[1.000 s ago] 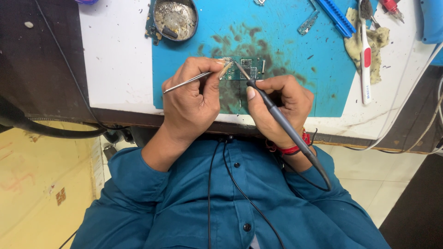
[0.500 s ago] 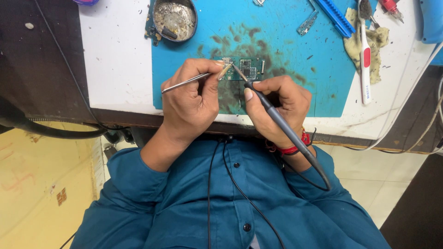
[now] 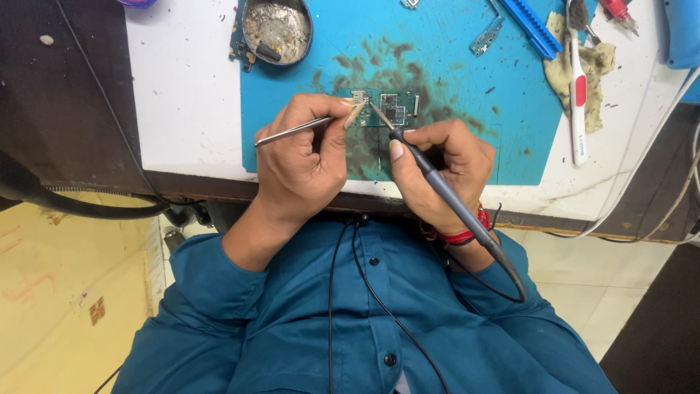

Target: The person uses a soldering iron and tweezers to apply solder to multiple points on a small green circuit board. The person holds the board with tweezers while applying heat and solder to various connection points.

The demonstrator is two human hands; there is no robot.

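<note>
I see the left hand [image 3: 302, 164] pinching a pair of metal tweezers [image 3: 299, 130], fingers closed around the shaft, tips meeting a small green circuit board [image 3: 383, 108] at its left end; the grip looks set to steady a tiny part there. The right hand [image 3: 437, 171] is curled shut around a grey soldering iron [image 3: 437, 188], held like a pen, its tip touching the board right beside the tweezer tips, so both tools converge on one spot. The iron's cable [image 3: 510, 281] loops back toward 5 o'clock over the blue shirt [image 3: 364, 328]. The board lies on a stained blue work mat [image 3: 452, 80], close to the table's near edge, within easy wrist reach. At 11 o'clock from the board sits a round metal tin [image 3: 277, 29] of dull residue; at 2 o'clock lie a blue plastic strip [image 3: 532, 28] and, farther right, a white toothbrush [image 3: 576, 95] resting on a yellowish rag [image 3: 605, 62]. The mat rests on a white tabletop [image 3: 182, 87] with a dark border; below, at 7 o'clock, I make out a yellowish floor [image 3: 65, 292].
</note>
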